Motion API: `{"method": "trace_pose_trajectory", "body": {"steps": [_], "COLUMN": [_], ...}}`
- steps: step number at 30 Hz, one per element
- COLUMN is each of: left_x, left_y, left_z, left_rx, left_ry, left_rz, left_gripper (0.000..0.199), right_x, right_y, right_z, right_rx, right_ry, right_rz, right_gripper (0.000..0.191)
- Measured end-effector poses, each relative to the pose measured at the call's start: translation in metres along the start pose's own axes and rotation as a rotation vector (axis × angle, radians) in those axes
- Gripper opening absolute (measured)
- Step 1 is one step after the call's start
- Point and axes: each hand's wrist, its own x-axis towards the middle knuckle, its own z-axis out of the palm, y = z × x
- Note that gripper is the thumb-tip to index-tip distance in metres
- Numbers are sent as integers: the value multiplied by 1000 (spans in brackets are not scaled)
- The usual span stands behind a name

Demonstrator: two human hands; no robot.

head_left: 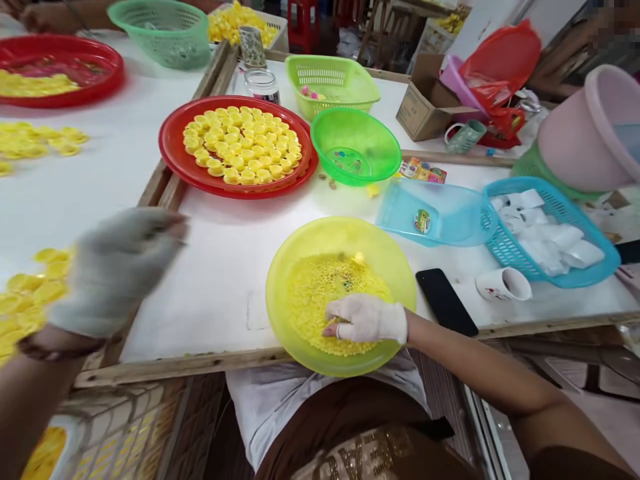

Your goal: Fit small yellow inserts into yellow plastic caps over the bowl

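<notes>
My right hand (367,319), in a white fingerless glove, is in a translucent yellow bowl (285,260) at the table's front edge. Its fingers are curled into the small yellow beads (310,287) that cover the bottom, and some fingertips are hidden among them. My left hand (125,267), gloved in the same way, hangs over the left part of the table, smeared by motion. Whether its fingers hold anything cannot be made out. Below and left of it lies a heap of yellow round pieces (30,293).
A red tray (173,157) bears many small yellow cups (245,143). Beside it stand a green bowl (355,147) and a light green basket (333,77). On the right are a blue tray (450,200), a phone (445,300), a mug (503,285) and a blue basket (595,257).
</notes>
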Motion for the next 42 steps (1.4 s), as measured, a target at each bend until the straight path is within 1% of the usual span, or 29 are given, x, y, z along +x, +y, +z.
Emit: {"method": "trace_pose_trajectory", "body": {"steps": [2, 3, 4, 5, 6, 8, 10, 11, 13, 16, 19, 22, 25, 28, 33, 35, 37, 39, 40, 42], "left_x": [-2, -3, -3, -3, -3, -2, -1, -1, -2, -10, -26, -44, -54, -56, -58, -62, -66, -68, -68, -68], "left_y": [69, 100, 126, 148, 166, 191, 206, 211, 217, 216, 207, 199, 194, 192, 183, 178, 172, 167, 164, 160], "left_z": [32, 49, 65, 81, 95, 117, 131, 135, 141, 142, 134, 123, 116, 112, 106, 103, 99, 95, 93, 87], "left_rx": [-256, -366, -415, -450, -469, -484, -495, -499, -503, -498, -516, -600, -692, -739, -736, -751, -807, -889, -914, -902], "left_ry": [-211, -329, -398, -464, -497, -526, -534, -541, -558, -589, -595, -567, -513, -475, -459, -425, -390, -366, -355, -322], "left_rz": [207, 247, 243, 236, 230, 223, 228, 231, 240, 252, 271, 259, 242, 256, 254, 242, 208, 167, 162, 187], "left_gripper": [32, 30, 28, 26, 27, 31, 36, 37, 36, 30, 19, 17, 19, 18, 24, 25, 26, 33, 37, 39], "right_x": [-3, -5, -6, -7, -9, -11, -13, -12, -10, 0, 11, 19, 23, 24, 18, 13, 7, 2, 0, -3], "right_y": [0, 0, 0, -1, -1, -4, -6, -7, -9, -14, -22, -28, -30, -31, -35, -33, -27, -18, -13, -4], "right_z": [-6, -9, -13, -17, -22, -31, -39, -43, -48, -50, -49, -43, -37, -34, -39, -40, -40, -37, -36, -32], "right_rx": [64, 82, 117, 190, 312, 656, 972, 1055, 1134, 1170, 1134, 1074, 1035, 1024, 1089, 1119, 1101, 1001, 901, 571], "right_ry": [20, 30, 49, 81, 126, 246, 356, 395, 457, 550, 647, 694, 701, 710, 679, 659, 633, 583, 541, 422], "right_rz": [-8, -15, -19, -16, -3, 38, 68, 68, 47, -22, -142, -238, -226, -198, -208, -205, -179, -110, -67, -6], "right_gripper": [34, 32, 31, 32, 34, 35, 35, 36, 39, 41, 38, 37, 39, 40, 38, 38, 37, 35, 33, 29]}}
